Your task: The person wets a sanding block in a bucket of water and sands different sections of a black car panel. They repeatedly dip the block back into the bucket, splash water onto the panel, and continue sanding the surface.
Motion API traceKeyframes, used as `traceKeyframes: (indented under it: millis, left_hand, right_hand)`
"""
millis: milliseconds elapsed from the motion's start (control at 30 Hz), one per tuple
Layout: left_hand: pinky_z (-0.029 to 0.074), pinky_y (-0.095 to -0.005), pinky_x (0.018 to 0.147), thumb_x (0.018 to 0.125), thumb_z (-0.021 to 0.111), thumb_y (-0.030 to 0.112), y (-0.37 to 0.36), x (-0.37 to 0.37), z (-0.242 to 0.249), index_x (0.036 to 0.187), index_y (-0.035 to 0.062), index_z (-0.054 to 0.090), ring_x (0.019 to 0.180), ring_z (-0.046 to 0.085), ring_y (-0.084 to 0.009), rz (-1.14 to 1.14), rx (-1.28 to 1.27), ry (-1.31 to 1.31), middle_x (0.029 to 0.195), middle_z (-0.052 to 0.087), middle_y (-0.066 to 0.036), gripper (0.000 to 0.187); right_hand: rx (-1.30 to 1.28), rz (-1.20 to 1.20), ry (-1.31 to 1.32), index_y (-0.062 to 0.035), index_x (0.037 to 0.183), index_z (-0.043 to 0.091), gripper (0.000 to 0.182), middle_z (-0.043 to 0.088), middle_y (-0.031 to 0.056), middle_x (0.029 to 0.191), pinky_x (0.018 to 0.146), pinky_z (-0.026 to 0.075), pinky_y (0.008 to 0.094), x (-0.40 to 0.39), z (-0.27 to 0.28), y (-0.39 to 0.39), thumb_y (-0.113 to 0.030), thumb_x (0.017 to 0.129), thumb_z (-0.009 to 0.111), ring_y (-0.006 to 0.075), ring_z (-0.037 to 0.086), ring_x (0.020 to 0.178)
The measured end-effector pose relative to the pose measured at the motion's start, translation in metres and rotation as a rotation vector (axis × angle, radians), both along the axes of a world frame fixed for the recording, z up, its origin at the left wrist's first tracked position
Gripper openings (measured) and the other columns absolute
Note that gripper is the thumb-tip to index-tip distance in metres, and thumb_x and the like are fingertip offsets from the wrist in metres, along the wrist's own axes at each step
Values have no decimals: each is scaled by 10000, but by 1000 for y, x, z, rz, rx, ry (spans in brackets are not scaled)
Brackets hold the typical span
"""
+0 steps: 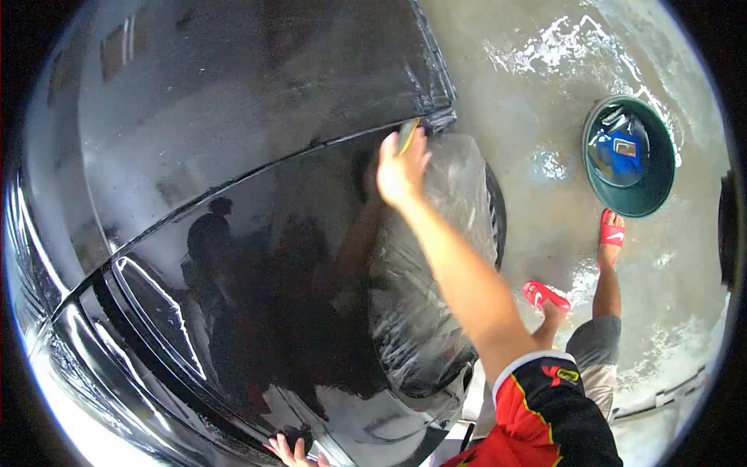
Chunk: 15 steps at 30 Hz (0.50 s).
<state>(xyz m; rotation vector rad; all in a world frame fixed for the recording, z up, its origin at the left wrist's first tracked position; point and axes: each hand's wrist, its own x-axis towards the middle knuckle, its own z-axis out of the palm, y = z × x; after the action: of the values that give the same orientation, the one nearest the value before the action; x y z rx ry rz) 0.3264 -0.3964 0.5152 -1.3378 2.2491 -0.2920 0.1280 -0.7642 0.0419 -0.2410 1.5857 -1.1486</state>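
My right hand (402,171) reaches up the glossy black car panel (288,218), close to the corner where a seam meets the panel beside it. Its fingers hold a small grey and yellow pad (408,135) against the surface. At the bottom edge of the view, my left hand (294,453) rests by the lower part of the panel with its fingers apart, and nothing shows in it. Cloudy plastic film (436,265) covers the wheel area right of the panel.
A green tub (667,183) with water, a blue cloth (622,159) and other items stands on the wet floor (537,101). Feet in red sandals (548,297) are beside the wheel. A black tyre edge (498,214) shows past the film.
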Motion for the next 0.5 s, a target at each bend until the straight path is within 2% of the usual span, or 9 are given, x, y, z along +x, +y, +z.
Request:
traceKeyframes:
  millis: [33,100,133,167,200,267,300,367,500]
  left_hand:
    - [110,-656,1155,908,566,396,-3,-3,1,1314,-4,541,1423,229,-536,-1,14,-24,1481,366,-335,570]
    - [108,-660,1154,917,555,399,-9,-7,-1,1282,0,569,1432,207,-529,-16,32,-20,1496,349,-325,540]
    - [115,-664,1151,920,552,396,-6,-4,2,1274,3,576,1433,206,-528,-20,16,-63,1495,351,-325,530]
    - [121,-668,1148,923,549,394,-5,0,-1,1267,5,583,1433,206,-527,-31,4,-92,1493,353,-325,520]
    - [140,-677,1138,942,539,390,-11,-8,-5,1253,9,593,1430,213,-525,-47,-3,-83,1492,356,-325,495]
    - [166,-685,1125,970,518,408,-18,-17,-11,1251,9,588,1415,233,-537,-71,-26,-123,1487,360,-325,493]
    - [174,-685,1122,975,511,419,-17,-13,-13,1251,11,587,1410,239,-541,-74,-53,-152,1485,364,-324,498]
    - [191,-693,1111,981,501,428,-17,-15,-13,1256,20,585,1402,253,-546,-68,-66,-157,1482,366,-322,499]
    - [218,-713,1087,991,486,464,-19,-17,-17,1305,53,574,1403,262,-542,-78,-78,-313,1515,338,-285,525]
  right_hand:
    - [-142,-94,63,140,1496,154,724,115,334,1580,1212,28,535,13,51,31,-417,1046,265,403,82,1502]
    - [-297,514,378,135,1490,206,701,126,320,1587,1203,31,559,15,156,110,-356,1005,328,432,99,1494]
    - [-464,592,182,104,1497,240,721,132,296,1599,1204,52,561,18,192,148,-358,963,386,415,115,1499]
    - [-670,980,181,87,1490,279,734,109,294,1604,1204,70,574,8,214,178,-320,906,454,419,115,1500]
    - [-797,795,248,67,1516,230,835,137,261,1612,1210,111,553,44,225,229,-307,840,547,385,129,1506]
    - [-978,536,-204,61,1533,165,897,143,213,1623,1229,118,463,41,216,280,-166,806,638,326,150,1510]
    - [-892,468,-445,15,1546,153,715,147,219,1617,1228,153,451,24,197,293,-104,941,514,299,174,1506]
    - [-406,625,-754,15,1497,253,646,276,211,1533,1164,229,426,-34,118,301,-233,964,522,305,284,1422]
    - [-2,106,-134,20,1359,447,636,598,183,1264,948,475,417,-241,-113,285,-391,912,638,333,579,1149]
